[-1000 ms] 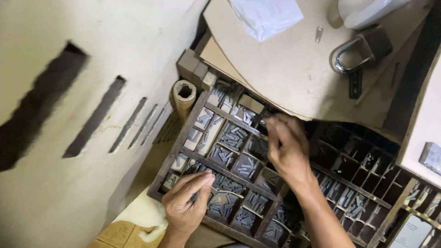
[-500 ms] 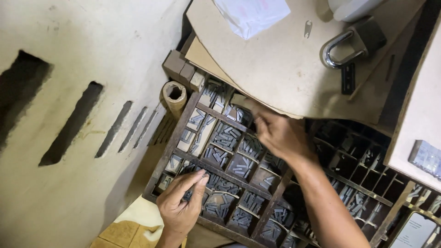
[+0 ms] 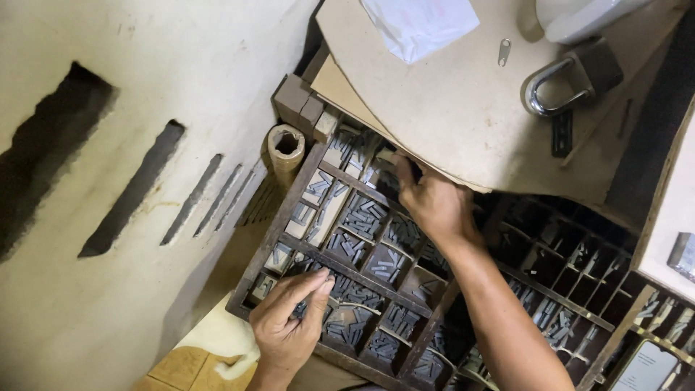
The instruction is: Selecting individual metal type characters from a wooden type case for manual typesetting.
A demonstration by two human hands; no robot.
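A white crumpled plastic packet with faint pinkish print lies at the far edge of the tan board. A small grey packet or label shows at the right edge, on the pale panel there. At the bottom right corner, a pale label sits on the wooden tray.

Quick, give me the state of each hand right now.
Left hand: fingers pinched together over the type tray; whether it holds anything cannot be told.
Right hand: reaching under the board; fingertips hidden, cannot be told.
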